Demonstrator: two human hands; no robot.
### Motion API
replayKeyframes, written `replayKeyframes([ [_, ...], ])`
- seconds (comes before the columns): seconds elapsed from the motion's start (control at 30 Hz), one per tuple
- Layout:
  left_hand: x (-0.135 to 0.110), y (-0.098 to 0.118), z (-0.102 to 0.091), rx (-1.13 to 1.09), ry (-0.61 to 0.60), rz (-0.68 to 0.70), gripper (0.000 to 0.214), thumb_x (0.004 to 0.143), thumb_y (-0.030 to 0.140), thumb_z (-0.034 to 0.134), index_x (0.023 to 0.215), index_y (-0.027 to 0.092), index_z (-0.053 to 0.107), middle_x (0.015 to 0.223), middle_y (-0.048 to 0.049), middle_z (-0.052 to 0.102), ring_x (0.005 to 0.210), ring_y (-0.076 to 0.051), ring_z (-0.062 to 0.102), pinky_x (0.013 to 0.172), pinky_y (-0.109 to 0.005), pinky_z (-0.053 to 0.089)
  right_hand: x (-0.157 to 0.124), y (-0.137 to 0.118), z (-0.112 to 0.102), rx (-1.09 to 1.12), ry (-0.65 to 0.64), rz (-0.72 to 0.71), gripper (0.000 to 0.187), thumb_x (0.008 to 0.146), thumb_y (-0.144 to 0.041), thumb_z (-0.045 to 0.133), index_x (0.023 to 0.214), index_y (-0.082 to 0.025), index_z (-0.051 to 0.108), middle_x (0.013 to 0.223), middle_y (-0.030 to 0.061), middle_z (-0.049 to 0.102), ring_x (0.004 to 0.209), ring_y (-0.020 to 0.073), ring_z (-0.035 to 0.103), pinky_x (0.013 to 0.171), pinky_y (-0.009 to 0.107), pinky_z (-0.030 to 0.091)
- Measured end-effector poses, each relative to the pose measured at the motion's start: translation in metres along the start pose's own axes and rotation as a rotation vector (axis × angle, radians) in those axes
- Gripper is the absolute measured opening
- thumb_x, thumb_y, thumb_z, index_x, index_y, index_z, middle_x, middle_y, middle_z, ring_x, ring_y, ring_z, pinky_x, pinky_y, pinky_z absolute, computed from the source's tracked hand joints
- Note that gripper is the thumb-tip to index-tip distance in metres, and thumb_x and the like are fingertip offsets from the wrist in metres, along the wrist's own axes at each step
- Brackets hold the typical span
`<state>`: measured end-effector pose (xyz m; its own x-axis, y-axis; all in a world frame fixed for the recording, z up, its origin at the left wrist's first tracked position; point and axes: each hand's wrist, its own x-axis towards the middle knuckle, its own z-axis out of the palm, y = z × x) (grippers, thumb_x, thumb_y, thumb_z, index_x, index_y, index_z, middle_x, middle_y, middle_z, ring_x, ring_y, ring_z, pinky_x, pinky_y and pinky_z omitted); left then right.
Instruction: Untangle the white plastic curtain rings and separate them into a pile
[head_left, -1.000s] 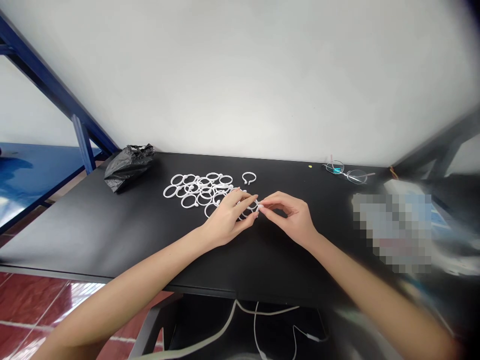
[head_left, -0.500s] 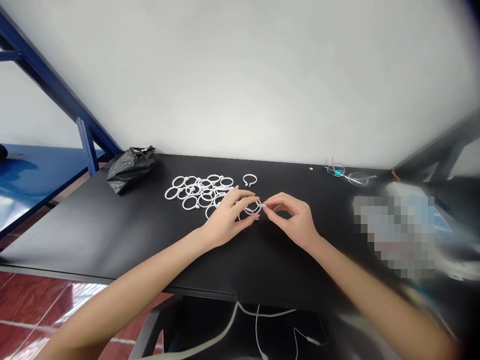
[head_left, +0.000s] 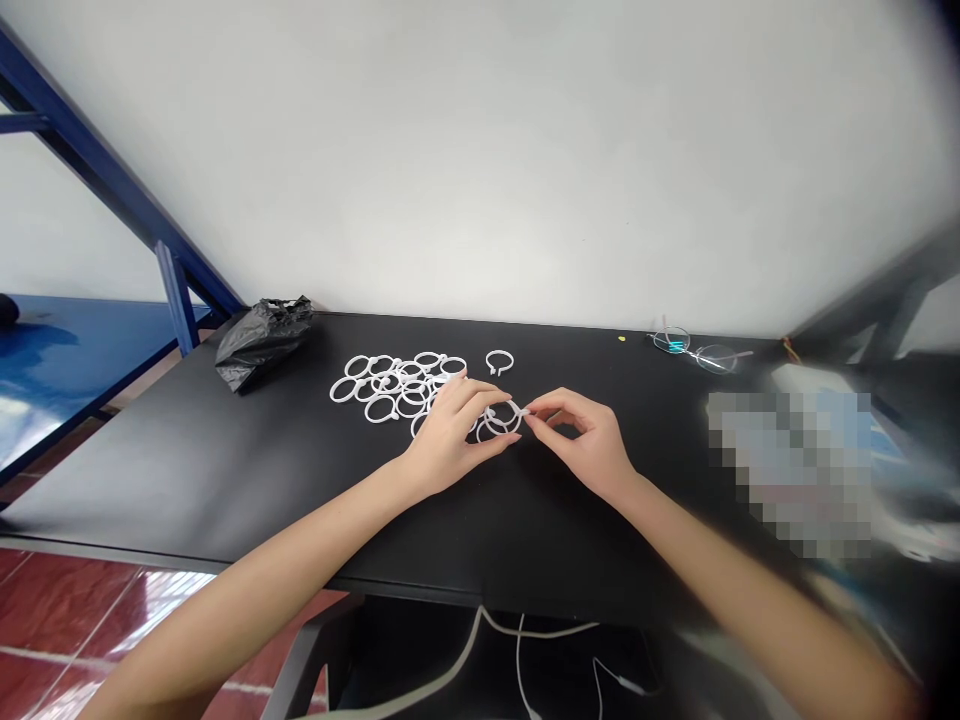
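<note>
On the worktop (head_left: 225,480), from the right fingers (head_left: 553,400), rings (head_left: 411,385) lay at 9 to 10 o'clock, partly behind the left hand (head_left: 454,425), with a lone ring (head_left: 512,360) at 11. Farther out, the bag (head_left: 262,342) lay at 10, the glasses (head_left: 716,359) at 2, a blurred bundle (head_left: 795,480) at 3. The wall (head_left: 487,180) stood at 12; cords (head_left: 431,690) ran at 6, past the near edge.

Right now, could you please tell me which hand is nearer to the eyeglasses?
The right hand: it is below and to the left of the eyeglasses in the picture. The left hand is farther left, partly over the white rings.
</note>
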<state>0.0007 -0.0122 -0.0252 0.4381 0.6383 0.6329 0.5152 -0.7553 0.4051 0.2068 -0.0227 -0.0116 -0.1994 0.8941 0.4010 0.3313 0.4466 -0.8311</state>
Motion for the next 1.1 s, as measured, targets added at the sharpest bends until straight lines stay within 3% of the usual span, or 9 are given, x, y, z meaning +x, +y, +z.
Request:
replayKeyframes([
  [0.5, -0.0008, -0.0049, 0.0018, 0.209, -0.178, -0.174, 0.021, 0.089, 0.023, 0.059, 0.11, 0.022, 0.058, 0.113, -0.0038, 0.067, 0.112, -0.023, 0.057, 0.116, -0.052, 0.025, -0.0009, 0.0054, 0.0032, -0.048, -0.109, 0.137, 0.015, 0.084, -0.025, 0.063, 0.097, -0.022, 0.07, 0.095, 0.0041, 0.07, 0.079, 0.0171, 0.069, 0.066, 0.029, 0.059],
  [1.1, -0.0019, -0.0033, 0.0036, 0.227, -0.203, -0.181, 0.018, 0.089, 0.029, 0.062, 0.106, 0.021, 0.062, 0.117, -0.0074, 0.063, 0.114, -0.026, 0.053, 0.112, -0.053, 0.029, 0.0001, 0.0063, 0.003, -0.075, -0.113, 0.113, 0.015, 0.085, -0.026, 0.062, 0.096, -0.021, 0.071, 0.095, 0.0046, 0.069, 0.078, 0.0169, 0.068, 0.064, 0.029, 0.06],
])
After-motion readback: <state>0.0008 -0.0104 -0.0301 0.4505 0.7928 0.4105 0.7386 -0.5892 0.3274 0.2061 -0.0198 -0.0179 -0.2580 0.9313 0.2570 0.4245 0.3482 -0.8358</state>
